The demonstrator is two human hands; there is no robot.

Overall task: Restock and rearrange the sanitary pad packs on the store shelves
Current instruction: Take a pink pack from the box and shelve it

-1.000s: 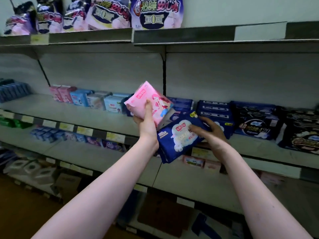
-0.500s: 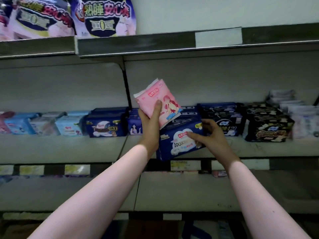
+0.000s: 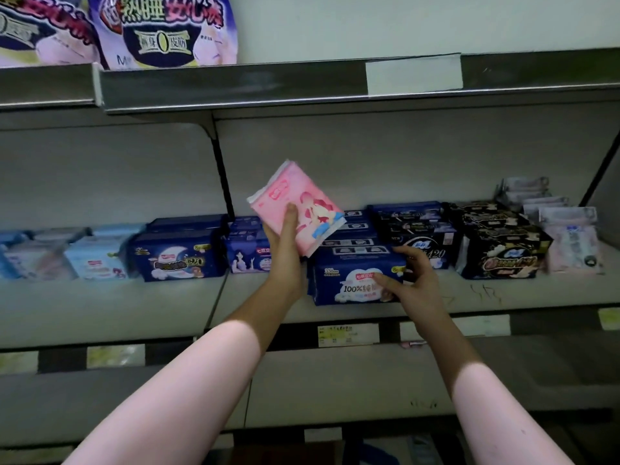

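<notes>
Pink pad pack [image 3: 302,209] held tilted at 12 o'clock of left hand [image 3: 285,260], thumb across its face, fingers behind. Navy pad pack [image 3: 355,280] at its 4 o'clock, sitting on shelf [image 3: 134,307], right hand [image 3: 412,283] gripping its right end. Both probably light, soft, slick film; take by broad faces, not crimped seams

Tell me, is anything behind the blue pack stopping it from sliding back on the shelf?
Yes. A stack of blue packs stands right behind the blue pack that the right hand grips at the shelf front. The left hand holds the pink pack above it.
</notes>
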